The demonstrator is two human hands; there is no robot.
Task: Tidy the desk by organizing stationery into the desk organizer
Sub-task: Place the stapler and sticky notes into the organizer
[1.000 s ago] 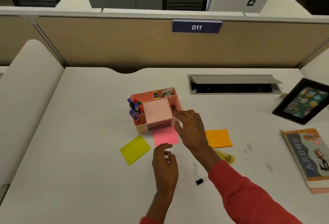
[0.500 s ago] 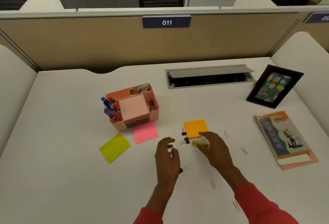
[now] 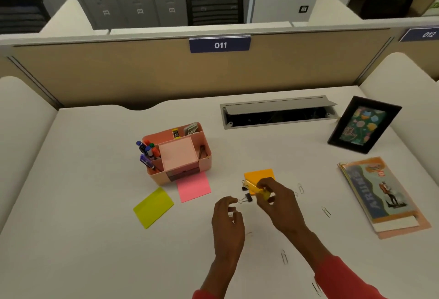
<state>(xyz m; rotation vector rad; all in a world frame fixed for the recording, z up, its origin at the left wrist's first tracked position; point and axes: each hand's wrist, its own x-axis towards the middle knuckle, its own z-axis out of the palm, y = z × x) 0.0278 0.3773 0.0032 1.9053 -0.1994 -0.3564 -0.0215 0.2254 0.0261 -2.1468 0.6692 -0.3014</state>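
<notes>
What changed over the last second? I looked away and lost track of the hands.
The right hand left the organizer, came back to the orange note and picked up the yellow highlighter, now pinched in its fingers. The left hand shifted right, beside a binder clip, holding nothing. Organizer, other notes and paper clips stayed put.

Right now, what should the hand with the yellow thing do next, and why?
Probably carry the yellow marker to the pen corner of the organizer: the right hand pinches it, and the other pens stand there.
</notes>
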